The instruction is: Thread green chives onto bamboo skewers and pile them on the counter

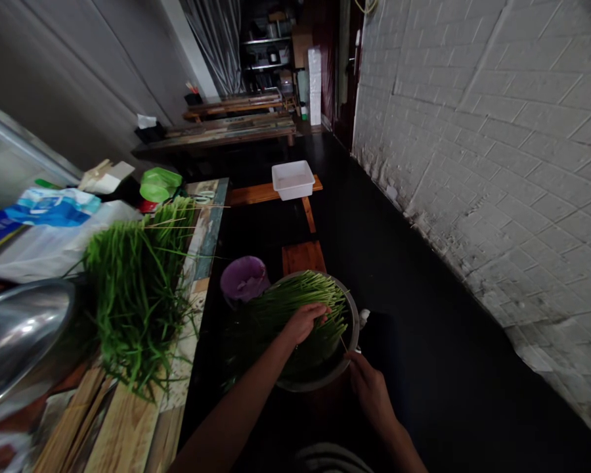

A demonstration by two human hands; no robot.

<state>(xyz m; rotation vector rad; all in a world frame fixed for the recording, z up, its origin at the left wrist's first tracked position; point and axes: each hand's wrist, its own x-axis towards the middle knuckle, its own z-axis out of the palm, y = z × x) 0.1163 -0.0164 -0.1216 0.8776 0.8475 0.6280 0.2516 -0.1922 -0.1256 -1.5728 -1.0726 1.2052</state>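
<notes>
A round metal basin (352, 314) holds a heap of long green garlic chives (276, 305), their pale cut ends turned to the right. Over the heap, my left hand (305, 323) has its fingers closed around some stalks; the exact grip is partly hidden. At the basin's near right rim, my right hand (369, 386) is closed in a pinch on a thin stick (343, 344), seemingly a bamboo skewer, whose tip points toward the chives. Another large pile of garlic chives (138, 289) lies on the table to the left, with thin sticks across its top.
A purple bucket (243, 279) stands beside the basin. On the worn wooden table (128, 420) are a shiny metal bowl (24, 335), a green plastic bag (160, 184) and packaging. A white tub (293, 180) rests on a bench ahead. A grey block wall (497, 151) runs along the right.
</notes>
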